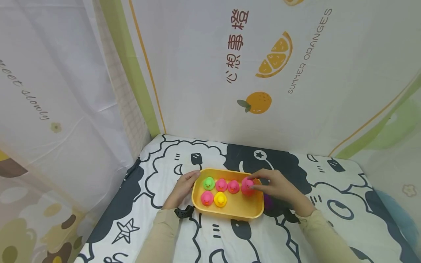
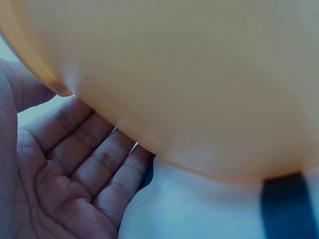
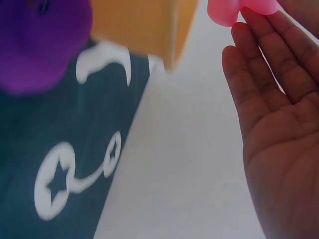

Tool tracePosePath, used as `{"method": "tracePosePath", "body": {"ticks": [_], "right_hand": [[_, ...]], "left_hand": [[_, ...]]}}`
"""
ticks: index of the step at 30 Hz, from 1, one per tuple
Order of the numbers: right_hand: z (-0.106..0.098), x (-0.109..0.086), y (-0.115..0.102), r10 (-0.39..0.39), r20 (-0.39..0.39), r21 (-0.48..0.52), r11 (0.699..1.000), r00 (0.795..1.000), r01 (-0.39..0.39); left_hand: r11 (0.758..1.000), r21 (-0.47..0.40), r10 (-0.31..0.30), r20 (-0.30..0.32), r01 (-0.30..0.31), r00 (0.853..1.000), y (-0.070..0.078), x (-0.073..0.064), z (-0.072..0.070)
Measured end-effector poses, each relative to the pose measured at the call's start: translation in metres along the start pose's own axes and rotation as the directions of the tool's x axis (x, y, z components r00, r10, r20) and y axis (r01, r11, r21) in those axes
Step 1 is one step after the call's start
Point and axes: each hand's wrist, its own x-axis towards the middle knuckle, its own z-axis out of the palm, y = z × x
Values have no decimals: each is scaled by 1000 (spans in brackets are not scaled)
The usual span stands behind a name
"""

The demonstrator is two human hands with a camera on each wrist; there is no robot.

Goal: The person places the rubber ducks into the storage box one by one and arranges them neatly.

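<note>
A yellow-orange tray holds a green toy duck, a yellow toy duck and three small pink ones. My left hand grips the tray's left end. In the left wrist view the thumb is at the rim and the fingers lie against the tray's outside. Over the right end of the tray, my right hand pinches a larger-looking pink toy duck between thumb and fingers. The right wrist view shows only part of that pink duck at the fingertips.
A purple object sits just right of the tray, partly hidden by my right arm; it looks rounded in the right wrist view. A black-and-white patterned cloth covers the table. Printed curtains hang behind and at both sides.
</note>
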Motion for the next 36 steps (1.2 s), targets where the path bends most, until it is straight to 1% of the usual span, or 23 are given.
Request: {"method": "tracePosePath", "body": {"ticks": [3, 5, 10, 14, 17, 24, 30, 36], "right_hand": [[12, 9, -5, 5, 67, 53, 999, 998, -9], [19, 13, -9, 10, 105, 63, 998, 994, -17], [35, 21, -14, 17, 174, 58, 998, 985, -27], [43, 23, -16, 44, 239, 55, 997, 970, -59], [47, 24, -16, 56, 276, 43, 997, 959, -71], [55, 26, -13, 53, 296, -12, 999, 954, -51], [57, 24, -17, 71, 322, -19, 997, 944, -69], [58, 24, -16, 64, 322, -35, 998, 945, -56]], "left_hand": [[1000, -2, -1, 3, 1, 1000, 0, 0, -1], [1000, -4, -2, 8, 2, 1000, 0, 1, -1], [1000, -3, 2, 8, -2, 1000, -1, 3, -3], [1000, 0, 5, 5, -5, 1000, -3, 5, -3], [1000, -11, -6, 11, 6, 1000, -4, 5, -3], [1000, -13, -14, 5, 14, 1000, -4, 5, -2], [1000, -9, -16, 6, 16, 1000, -4, 1, -2], [1000, -9, -11, 8, 11, 1000, -3, 3, -2]]}}
